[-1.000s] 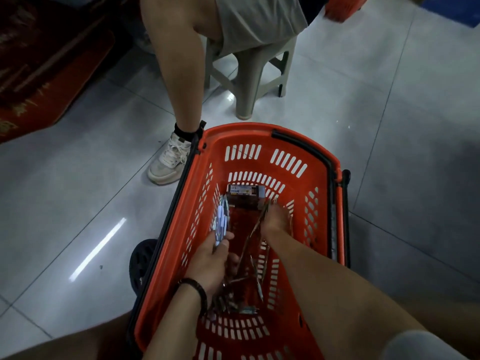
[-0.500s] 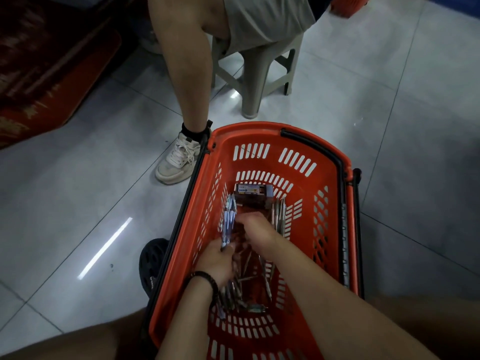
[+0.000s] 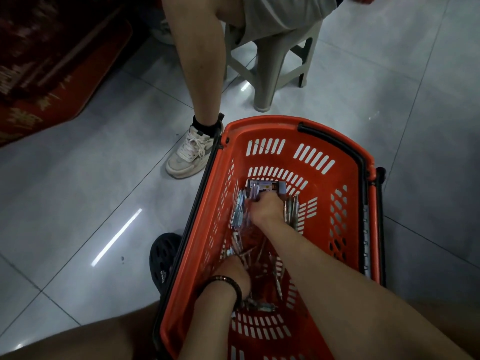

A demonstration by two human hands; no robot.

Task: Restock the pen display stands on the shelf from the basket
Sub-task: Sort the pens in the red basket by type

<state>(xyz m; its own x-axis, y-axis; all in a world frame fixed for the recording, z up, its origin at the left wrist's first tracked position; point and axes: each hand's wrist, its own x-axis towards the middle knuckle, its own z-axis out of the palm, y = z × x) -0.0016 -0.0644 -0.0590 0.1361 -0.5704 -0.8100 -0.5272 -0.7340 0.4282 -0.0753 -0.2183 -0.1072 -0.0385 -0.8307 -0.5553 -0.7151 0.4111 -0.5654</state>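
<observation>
An orange plastic basket (image 3: 345,178) stands on the tiled floor in front of me. Loose pens (image 3: 262,258) lie scattered on its bottom, and a small printed box (image 3: 270,186) sits at its far end. My left hand (image 3: 233,271), with a dark bracelet on the wrist, is low in the basket and grips the bottom of a bundle of blue-and-white pens (image 3: 239,213) leaning on the left wall. My right hand (image 3: 266,207) reaches to the top of that bundle, fingers curled round pens just before the box. A few silver pens (image 3: 292,210) stand to its right.
Another person's bare leg and white sneaker (image 3: 191,154) stand touching the basket's far left corner. A beige plastic stool (image 3: 270,74) is behind it. A red patterned mat (image 3: 52,63) lies at the far left. My black shoe (image 3: 162,258) is beside the basket's left wall.
My right hand has crossed from the basket's right side to the top of the pen bundle at the far end. My left hand has sunk lower, still holding the bundle.
</observation>
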